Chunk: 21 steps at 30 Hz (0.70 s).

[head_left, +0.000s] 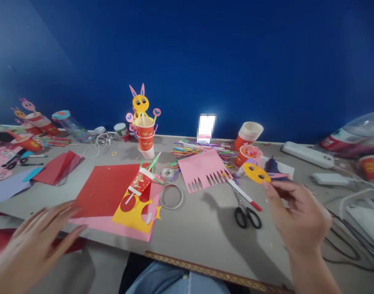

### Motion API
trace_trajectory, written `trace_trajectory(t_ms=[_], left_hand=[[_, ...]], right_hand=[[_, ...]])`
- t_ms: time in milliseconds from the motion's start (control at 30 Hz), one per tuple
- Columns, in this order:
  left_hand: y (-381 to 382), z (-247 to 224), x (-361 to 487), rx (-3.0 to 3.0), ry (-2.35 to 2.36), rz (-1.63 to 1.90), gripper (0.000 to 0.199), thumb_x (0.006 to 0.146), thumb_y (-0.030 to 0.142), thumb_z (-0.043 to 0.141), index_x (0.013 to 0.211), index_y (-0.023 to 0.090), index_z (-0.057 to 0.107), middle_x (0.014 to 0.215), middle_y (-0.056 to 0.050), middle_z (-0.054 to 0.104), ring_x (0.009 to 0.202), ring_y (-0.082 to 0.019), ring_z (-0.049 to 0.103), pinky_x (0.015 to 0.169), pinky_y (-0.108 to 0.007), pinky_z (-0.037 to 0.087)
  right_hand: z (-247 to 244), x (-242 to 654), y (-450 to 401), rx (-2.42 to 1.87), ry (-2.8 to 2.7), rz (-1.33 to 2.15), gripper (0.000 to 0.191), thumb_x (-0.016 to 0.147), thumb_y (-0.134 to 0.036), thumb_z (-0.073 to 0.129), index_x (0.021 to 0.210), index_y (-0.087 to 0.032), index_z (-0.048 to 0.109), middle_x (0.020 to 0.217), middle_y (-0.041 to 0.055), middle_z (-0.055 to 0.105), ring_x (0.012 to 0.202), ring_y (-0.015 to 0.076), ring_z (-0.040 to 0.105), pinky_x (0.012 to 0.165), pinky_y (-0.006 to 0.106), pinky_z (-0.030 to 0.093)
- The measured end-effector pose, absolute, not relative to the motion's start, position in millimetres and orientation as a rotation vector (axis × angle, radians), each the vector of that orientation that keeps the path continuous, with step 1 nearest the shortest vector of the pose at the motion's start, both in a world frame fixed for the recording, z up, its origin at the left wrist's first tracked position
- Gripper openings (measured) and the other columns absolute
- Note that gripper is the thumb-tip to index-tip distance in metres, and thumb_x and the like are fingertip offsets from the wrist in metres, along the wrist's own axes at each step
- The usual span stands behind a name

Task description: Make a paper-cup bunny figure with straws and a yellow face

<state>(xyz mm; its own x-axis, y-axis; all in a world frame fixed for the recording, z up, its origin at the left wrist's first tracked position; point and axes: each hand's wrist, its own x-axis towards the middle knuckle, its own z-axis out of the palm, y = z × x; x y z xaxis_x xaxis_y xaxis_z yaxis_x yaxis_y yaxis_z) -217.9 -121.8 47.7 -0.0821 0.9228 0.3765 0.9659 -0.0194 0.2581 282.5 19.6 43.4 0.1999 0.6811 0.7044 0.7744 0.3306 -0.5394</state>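
My right hand [300,216] pinches a yellow paper face [257,173] with two eye holes and a pink ear, held above the table at the right. My left hand [43,241] is spread, with nothing in it, at the near left edge beside red paper [104,188]. Yellow paper with round cut-outs [130,218] lies on pink and red sheets. Against them rests a small red cup [140,181] with straws, tilted. Black-handled scissors [247,217] lie on the table, left of my right hand.
A stacked-cup figure with a yellow rabbit face [141,103] stands at the back. Right of it are straws [187,149], fringed pink paper [202,169], a tape roll [171,196] and stacked cups [250,132]. Cables [352,245] and a power strip [308,154] lie far right.
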Motion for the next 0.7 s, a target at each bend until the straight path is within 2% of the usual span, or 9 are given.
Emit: trace_trajectory(t_ms=[67, 200, 333, 467, 600, 700], left_hand=[[-102.1, 33.3, -191.0, -2.264, -1.966, -0.522, 0.038, 0.080, 0.051, 0.065, 0.114, 0.035, 0.063, 0.119, -0.005, 0.066, 0.114, -0.038, 0.058, 0.104, -0.056, 0.039], [-79.8, 2.8, -130.1, -2.639, -1.846, -0.370, 0.023, 0.091, 0.037, 0.058, 0.112, 0.028, 0.062, 0.120, -0.006, 0.065, 0.110, -0.026, 0.061, 0.092, -0.037, 0.051], [-70.4, -10.8, -104.9, -2.694, -1.789, -0.338, 0.013, 0.093, 0.026, 0.051, 0.101, 0.022, 0.061, 0.110, -0.007, 0.066, 0.102, -0.025, 0.062, 0.089, -0.037, 0.051], [-58.7, -5.3, -103.5, -2.718, -1.795, -0.362, 0.015, 0.093, 0.020, 0.046, 0.090, 0.021, 0.060, 0.100, -0.007, 0.066, 0.092, -0.023, 0.062, 0.085, -0.036, 0.051], [-69.2, 13.0, -123.9, -2.789, -1.926, -0.586, 0.016, 0.094, 0.023, 0.045, 0.090, 0.021, 0.060, 0.095, -0.006, 0.066, 0.089, -0.019, 0.063, 0.080, -0.029, 0.051], [-100.6, 23.6, -159.9, -2.961, -2.067, -0.501, 0.029, 0.093, 0.036, 0.048, 0.071, 0.021, 0.059, 0.069, 0.003, 0.064, 0.063, -0.012, 0.059, 0.061, -0.020, 0.049]], right_hand=[[41.7, 282.8, 15.6, -1.385, -1.536, -0.102, 0.012, 0.089, -0.035, 0.066, 0.085, -0.023, 0.067, 0.073, 0.0023, 0.068, 0.059, 0.0167, 0.060, 0.061, 0.029, 0.047], [35.1, 285.1, 7.1, -1.368, -1.582, -0.032, 0.010, 0.089, -0.033, 0.065, 0.087, -0.023, 0.067, 0.083, 0.0042, 0.072, 0.063, 0.0174, 0.062, 0.062, 0.029, 0.048], [30.9, 287.0, 0.9, -1.327, -1.640, -0.014, 0.007, 0.087, -0.029, 0.067, 0.086, -0.023, 0.067, 0.083, 0.0032, 0.072, 0.064, 0.0171, 0.063, 0.067, 0.029, 0.050], [31.4, 283.6, 1.0, -1.317, -1.658, 0.012, 0.006, 0.089, -0.028, 0.066, 0.086, -0.022, 0.066, 0.083, 0.0037, 0.072, 0.065, 0.0171, 0.063, 0.066, 0.029, 0.049], [32.4, 276.0, 3.3, -1.276, -1.713, 0.038, 0.006, 0.090, -0.026, 0.064, 0.086, -0.021, 0.065, 0.080, 0.0034, 0.071, 0.064, 0.0158, 0.063, 0.064, 0.027, 0.048], [30.9, 270.5, 4.4, -1.248, -1.768, 0.143, 0.005, 0.090, -0.024, 0.062, 0.087, -0.021, 0.064, 0.081, 0.0029, 0.070, 0.064, 0.0148, 0.062, 0.064, 0.025, 0.048]])
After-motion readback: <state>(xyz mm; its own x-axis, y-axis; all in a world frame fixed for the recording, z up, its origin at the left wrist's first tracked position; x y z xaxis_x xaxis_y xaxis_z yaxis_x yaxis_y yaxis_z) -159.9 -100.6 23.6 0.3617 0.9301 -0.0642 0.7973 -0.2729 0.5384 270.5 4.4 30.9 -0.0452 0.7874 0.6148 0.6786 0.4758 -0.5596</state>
